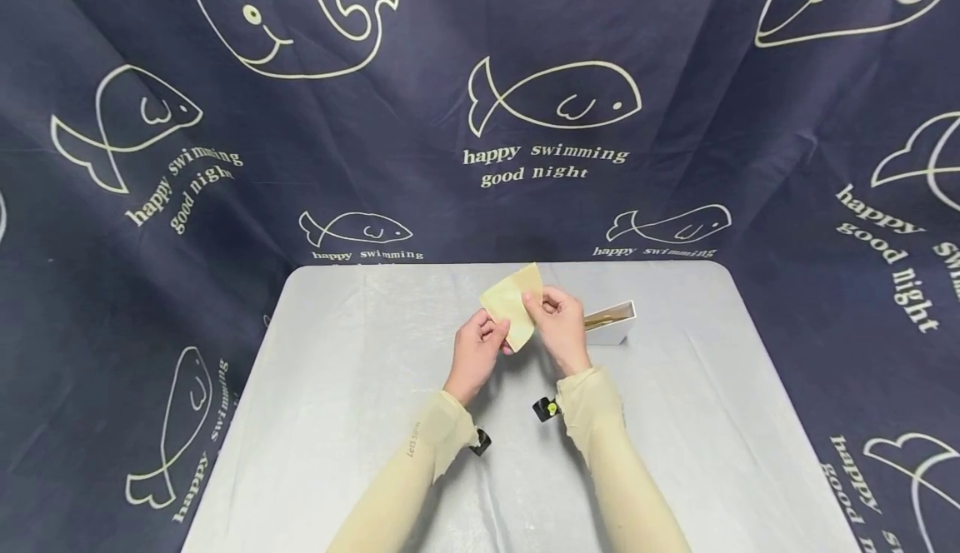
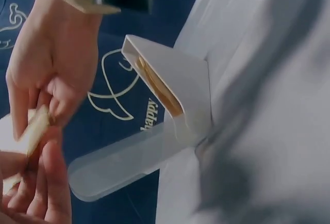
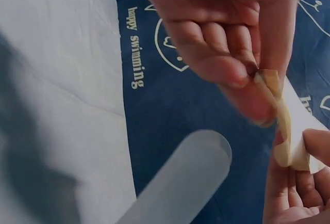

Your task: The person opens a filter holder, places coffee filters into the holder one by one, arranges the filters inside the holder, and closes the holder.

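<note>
A pale yellow paper coffee filter point(image 1: 512, 301) is held up above the table, between both hands. My left hand point(image 1: 474, 351) pinches its lower left edge, thumb on the near face. My right hand point(image 1: 562, 330) pinches the right edge between thumb and fingers. In the right wrist view, the filter's edge point(image 3: 285, 146) looks folded and slightly creased. Just right of my right hand stands a white wedge-shaped box point(image 1: 611, 336), open at the top. Tan papers point(image 2: 164, 94) show inside it in the left wrist view. Part of the box is behind my right hand in the head view.
The table point(image 1: 360, 345) has a pale grey cover. A dark blue curtain point(image 1: 435, 161) with fish drawings hangs behind it and at both sides. Black wrist cameras point(image 1: 545, 408) sit by both cuffs. A translucent round-ended strip point(image 2: 118, 167) crosses both wrist views.
</note>
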`<state>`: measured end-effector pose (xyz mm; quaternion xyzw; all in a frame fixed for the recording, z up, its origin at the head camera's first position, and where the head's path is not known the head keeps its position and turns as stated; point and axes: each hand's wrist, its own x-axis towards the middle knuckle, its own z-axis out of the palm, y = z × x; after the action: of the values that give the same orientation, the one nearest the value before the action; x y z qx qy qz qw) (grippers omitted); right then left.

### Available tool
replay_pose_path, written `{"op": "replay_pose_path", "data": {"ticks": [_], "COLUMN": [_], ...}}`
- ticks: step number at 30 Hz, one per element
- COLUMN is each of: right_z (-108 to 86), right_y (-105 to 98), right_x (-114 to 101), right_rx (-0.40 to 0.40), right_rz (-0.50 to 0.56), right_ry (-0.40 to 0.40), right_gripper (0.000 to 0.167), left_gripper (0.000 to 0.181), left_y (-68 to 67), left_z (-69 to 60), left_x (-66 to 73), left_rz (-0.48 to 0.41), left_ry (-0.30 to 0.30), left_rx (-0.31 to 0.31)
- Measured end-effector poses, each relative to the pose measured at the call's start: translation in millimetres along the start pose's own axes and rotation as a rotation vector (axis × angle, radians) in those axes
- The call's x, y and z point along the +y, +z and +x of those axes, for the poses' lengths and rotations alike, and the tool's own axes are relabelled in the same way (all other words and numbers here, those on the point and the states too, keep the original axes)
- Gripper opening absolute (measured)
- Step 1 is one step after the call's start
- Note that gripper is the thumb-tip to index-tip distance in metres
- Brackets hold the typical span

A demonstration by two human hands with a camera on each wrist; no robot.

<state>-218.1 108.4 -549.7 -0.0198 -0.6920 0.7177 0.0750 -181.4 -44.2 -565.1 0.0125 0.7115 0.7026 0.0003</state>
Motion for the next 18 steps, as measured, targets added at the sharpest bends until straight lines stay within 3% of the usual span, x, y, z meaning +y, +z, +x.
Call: {"op": "replay_pose_path", "data": {"ticks": [4,10,14,18], "right_z": [0.5,19.4,30.2,32.7], "right_y": [-3.9,-24.9,-34.6,-37.4], "right_x": [-2.3,-19.7,-27.4,-24.5], "right_rx": [-0.027,-0.116,-0.243,-0.366], "right_rz": [0.048,0.118,0.004,-0.103], "right_ry": [0.023,0.006,-0.032,0.009], "right_gripper": [0.023,0.036,0.041,0.038], "left_gripper": [0.017,0.018,0.018,0.016], "left_y": [-0.5,-11.0,-13.3,-13.1], "left_z": [0.1,2.5,3.3,2.7], "left_x": [-0.8,-1.0,-0.4,-0.3], "left_rz": [0.091,0.148,0.164,0.177], "left_ry": [0.029,0.057,0.059,0.049], "left_rx": [0.032,-0.035,-0.094,-0.115]}}
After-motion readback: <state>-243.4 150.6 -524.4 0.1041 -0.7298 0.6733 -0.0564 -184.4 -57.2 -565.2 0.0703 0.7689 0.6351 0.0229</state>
